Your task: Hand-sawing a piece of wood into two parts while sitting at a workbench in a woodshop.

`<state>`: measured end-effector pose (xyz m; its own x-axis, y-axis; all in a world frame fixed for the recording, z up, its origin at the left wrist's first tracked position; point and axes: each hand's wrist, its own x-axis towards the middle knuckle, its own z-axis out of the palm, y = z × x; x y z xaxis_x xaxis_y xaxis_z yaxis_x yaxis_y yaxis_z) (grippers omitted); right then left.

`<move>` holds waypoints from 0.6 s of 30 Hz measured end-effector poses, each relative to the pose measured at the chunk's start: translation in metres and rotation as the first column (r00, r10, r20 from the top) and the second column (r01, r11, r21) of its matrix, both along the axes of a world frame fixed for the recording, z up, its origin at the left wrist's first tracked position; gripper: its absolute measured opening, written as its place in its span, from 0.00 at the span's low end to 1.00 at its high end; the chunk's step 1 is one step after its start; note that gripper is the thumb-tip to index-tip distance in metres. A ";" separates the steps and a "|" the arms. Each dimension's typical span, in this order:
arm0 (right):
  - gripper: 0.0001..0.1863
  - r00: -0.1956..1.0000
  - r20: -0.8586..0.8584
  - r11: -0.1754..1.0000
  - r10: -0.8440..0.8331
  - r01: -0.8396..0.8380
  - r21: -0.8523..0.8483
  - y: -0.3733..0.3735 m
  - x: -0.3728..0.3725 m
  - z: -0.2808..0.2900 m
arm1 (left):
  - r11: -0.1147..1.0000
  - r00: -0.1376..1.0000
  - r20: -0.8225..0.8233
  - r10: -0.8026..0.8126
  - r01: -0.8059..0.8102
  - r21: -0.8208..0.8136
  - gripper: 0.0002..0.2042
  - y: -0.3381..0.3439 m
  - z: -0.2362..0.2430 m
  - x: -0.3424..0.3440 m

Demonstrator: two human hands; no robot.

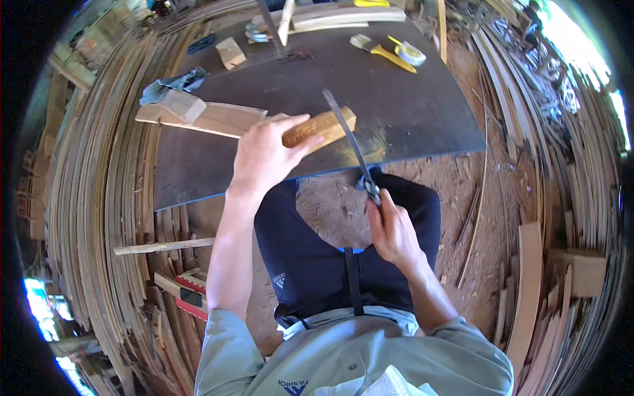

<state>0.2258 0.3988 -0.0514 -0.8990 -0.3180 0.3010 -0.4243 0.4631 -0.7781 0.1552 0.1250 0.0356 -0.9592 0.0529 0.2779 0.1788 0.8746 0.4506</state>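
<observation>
My left hand point(264, 152) grips a short wooden block point(338, 125) above the near part of the dark table. The thumb and fingers close on its left part, while its right end stays bare. My right hand point(391, 228) is wrapped round the grip of a long, narrow metal tool point(354, 140) that looks like a file or thin blade. Its shaft slants up and left, crossing in front of the block's right end; whether they touch I cannot tell. The lower part of the grip is hidden by my fingers.
On the dark table point(422, 115) lie a curved plank point(228, 119), a pale wood block point(231, 54), a yellow-handled brush point(393, 58) and a small white tub point(411, 53). A grey-blue cloth point(173, 86) sits at the left edge. Stacked timber strips point(99, 185) line both sides.
</observation>
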 end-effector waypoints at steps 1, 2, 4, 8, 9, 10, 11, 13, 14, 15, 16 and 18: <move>0.11 0.999 -0.034 1.000 -0.010 0.010 0.009 -0.006 -0.004 0.001 | 1.000 1.000 0.006 0.024 -0.024 0.002 0.26 0.008 0.003 -0.001; 0.12 0.997 -0.065 0.997 -0.028 0.033 0.064 -0.012 -0.008 0.000 | 0.999 0.999 -0.001 0.037 -0.037 -0.005 0.26 0.013 0.000 -0.002; 0.12 0.995 -0.066 0.993 -0.076 0.081 0.081 -0.026 -0.016 0.005 | 0.999 0.999 0.004 0.039 -0.039 -0.013 0.26 0.018 -0.004 -0.003; 0.14 0.988 -0.094 0.978 -0.125 0.139 0.155 -0.043 -0.029 0.014 | 0.996 0.997 0.040 0.069 -0.071 0.050 0.27 0.018 -0.002 0.000; 0.14 0.985 -0.104 0.969 -0.137 0.155 0.192 -0.046 -0.030 0.014 | 0.996 0.996 0.044 0.075 -0.078 0.050 0.27 0.018 -0.002 0.000; 0.14 0.985 -0.097 0.962 -0.143 0.161 0.222 -0.046 -0.031 0.014 | 0.996 0.996 0.050 0.069 -0.072 0.056 0.27 0.019 -0.002 0.000; 0.14 0.985 -0.087 0.960 -0.149 0.165 0.226 -0.047 -0.031 0.014 | 0.996 0.996 0.061 0.063 -0.066 0.058 0.27 0.019 -0.002 0.000; 0.14 0.986 -0.081 0.960 -0.144 0.159 0.231 -0.047 -0.031 0.015 | 0.997 0.998 0.032 0.047 -0.048 0.053 0.26 0.016 -0.004 -0.001; 0.14 0.987 -0.072 0.959 -0.147 0.160 0.233 -0.048 -0.030 0.016 | 0.997 0.998 0.012 0.062 -0.062 0.044 0.27 0.012 -0.009 -0.003; 0.14 0.986 -0.081 0.960 -0.146 0.161 0.229 -0.049 -0.030 0.017 | 0.997 0.998 0.022 0.059 -0.060 0.043 0.27 0.011 -0.010 -0.003; 0.14 0.985 -0.091 0.960 -0.148 0.165 0.227 -0.049 -0.030 0.017 | 0.997 0.999 -0.002 0.051 -0.051 0.050 0.27 0.011 -0.011 -0.003; 0.14 0.988 -0.062 0.960 -0.144 0.154 0.233 -0.049 -0.030 0.018 | 0.997 0.999 -0.017 0.039 -0.038 0.061 0.26 0.010 -0.012 -0.005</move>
<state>0.1956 0.3493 -0.0329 -0.9292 -0.2485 0.2734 -0.3678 0.6923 -0.6209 0.1503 0.1351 0.0237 -0.9549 -0.0014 0.2969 0.1542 0.8522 0.4999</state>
